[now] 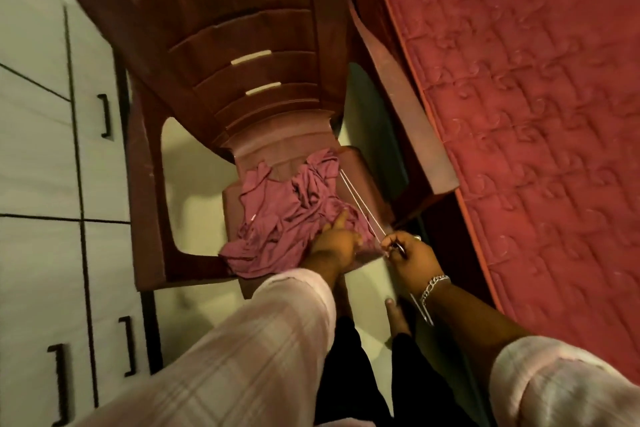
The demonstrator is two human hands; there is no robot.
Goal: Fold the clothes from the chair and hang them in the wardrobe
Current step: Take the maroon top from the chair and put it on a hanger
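Note:
A crumpled pink garment lies on the seat of a maroon plastic chair. My left hand rests on the garment's near right part, fingers pressing into the cloth. My right hand is just right of the seat's front corner, closed around a thin metal wire hanger. The hanger's wires run from my fist up over the garment's right edge. A white wardrobe with dark handles stands to the left, its doors closed.
A bed with a red quilted mattress fills the right side, close against the chair's armrest. Pale floor shows under and in front of the chair. My bare feet and dark trousers are below my hands.

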